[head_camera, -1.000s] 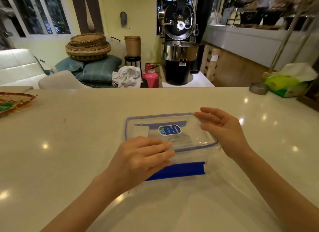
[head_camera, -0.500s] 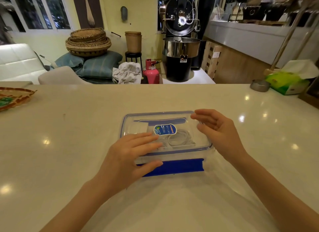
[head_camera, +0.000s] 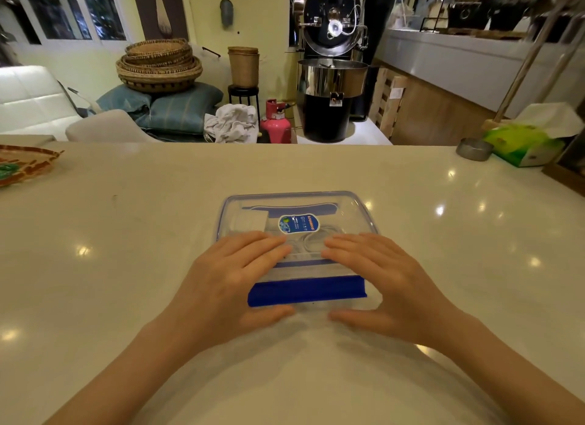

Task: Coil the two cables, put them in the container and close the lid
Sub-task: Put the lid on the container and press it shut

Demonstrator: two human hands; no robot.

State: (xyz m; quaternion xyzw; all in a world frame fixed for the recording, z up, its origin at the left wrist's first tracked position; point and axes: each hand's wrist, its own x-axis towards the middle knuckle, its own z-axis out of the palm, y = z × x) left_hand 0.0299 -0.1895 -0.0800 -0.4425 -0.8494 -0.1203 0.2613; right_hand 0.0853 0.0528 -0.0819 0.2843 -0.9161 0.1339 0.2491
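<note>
A clear plastic container (head_camera: 361,215) with a transparent lid (head_camera: 294,203) sits in the middle of the pale counter. The lid lies flat on top and carries a blue oval sticker (head_camera: 298,224). A blue latch flap (head_camera: 307,290) runs along the near side. White coiled cables (head_camera: 311,242) show faintly through the lid. My left hand (head_camera: 234,282) and my right hand (head_camera: 383,282) rest on the near edge of the lid, fingers flat on top, thumbs down below the blue flap.
A woven tray (head_camera: 27,165) lies at the counter's far left edge. At the far right stand a small metal dish (head_camera: 474,149) and a green tissue box (head_camera: 522,144). Beyond the counter are baskets, cushions and a roasting machine.
My right hand moved from the lid's right edge to its near edge. My left hand shifted slightly, so both now lie side by side over the front.
</note>
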